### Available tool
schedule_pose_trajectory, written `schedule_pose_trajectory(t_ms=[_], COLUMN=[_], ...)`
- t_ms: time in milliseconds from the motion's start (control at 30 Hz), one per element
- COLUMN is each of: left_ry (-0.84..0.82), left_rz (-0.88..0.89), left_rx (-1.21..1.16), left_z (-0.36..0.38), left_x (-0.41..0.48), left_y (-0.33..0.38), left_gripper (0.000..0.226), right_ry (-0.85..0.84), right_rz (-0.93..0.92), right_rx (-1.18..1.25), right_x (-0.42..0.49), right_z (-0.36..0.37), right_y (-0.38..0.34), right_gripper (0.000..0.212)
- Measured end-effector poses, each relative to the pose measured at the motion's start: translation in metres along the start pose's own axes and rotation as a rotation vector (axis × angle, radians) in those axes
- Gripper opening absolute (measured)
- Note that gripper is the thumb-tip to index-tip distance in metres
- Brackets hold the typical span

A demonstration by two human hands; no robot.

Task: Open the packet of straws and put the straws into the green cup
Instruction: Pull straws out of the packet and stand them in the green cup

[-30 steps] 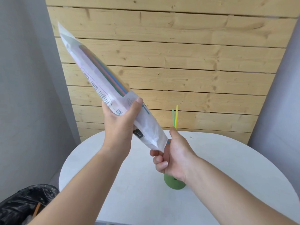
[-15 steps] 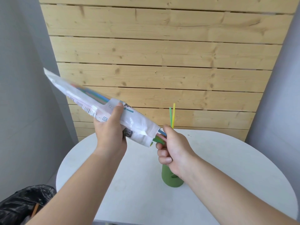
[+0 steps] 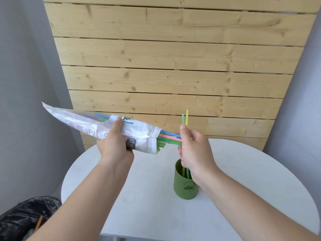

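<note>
Straw packet (image 3: 97, 126) levelled by the gripping left hand (image 3: 114, 145); straws (image 3: 170, 138) emerged toward 3 o'clock, pinched by the right hand (image 3: 194, 150).

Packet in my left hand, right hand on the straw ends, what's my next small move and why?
Probably draw the right hand rightward, pulling the pinched straws clear of the packet while the left hand holds it. Their ends already poke from the open mouth, and the green cup stands just below, holding only two.
</note>
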State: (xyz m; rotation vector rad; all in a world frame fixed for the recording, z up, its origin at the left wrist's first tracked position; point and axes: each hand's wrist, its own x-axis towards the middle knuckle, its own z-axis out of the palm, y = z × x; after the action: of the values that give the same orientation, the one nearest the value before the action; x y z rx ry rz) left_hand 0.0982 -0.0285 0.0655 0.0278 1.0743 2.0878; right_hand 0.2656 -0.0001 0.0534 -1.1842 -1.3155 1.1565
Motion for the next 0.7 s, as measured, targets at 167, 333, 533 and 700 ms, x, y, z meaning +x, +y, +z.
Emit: schedule_pose_trajectory(t_ms=[167,333,533,700], left_ry=[-0.004,0.02,0.014,0.014], left_rz=[-0.015,0.003,-0.024,-0.034], left_rx=[0.004,-0.043,-0.029,-0.028], left_z=[-0.001,-0.003,-0.001,-0.002], left_x=[0.0,0.005,0.005,0.008], left_y=[-0.006,0.0,-0.009,-0.006], left_gripper=[0.05,0.05,0.052,0.047], right_ry=[-0.061,-0.01,-0.005,0.009], right_rz=[-0.087,-0.078,-0.052,-0.098], right_rx=[-0.074,0.132,0.19,0.205], right_x=[-0.006,0.004,-0.004,0.003], right_z=[0.002,-0.007,-0.005,-0.013], right_y=[0.0,0.002,0.003,0.0], right_gripper=[0.032,0.031,0.024,0.025])
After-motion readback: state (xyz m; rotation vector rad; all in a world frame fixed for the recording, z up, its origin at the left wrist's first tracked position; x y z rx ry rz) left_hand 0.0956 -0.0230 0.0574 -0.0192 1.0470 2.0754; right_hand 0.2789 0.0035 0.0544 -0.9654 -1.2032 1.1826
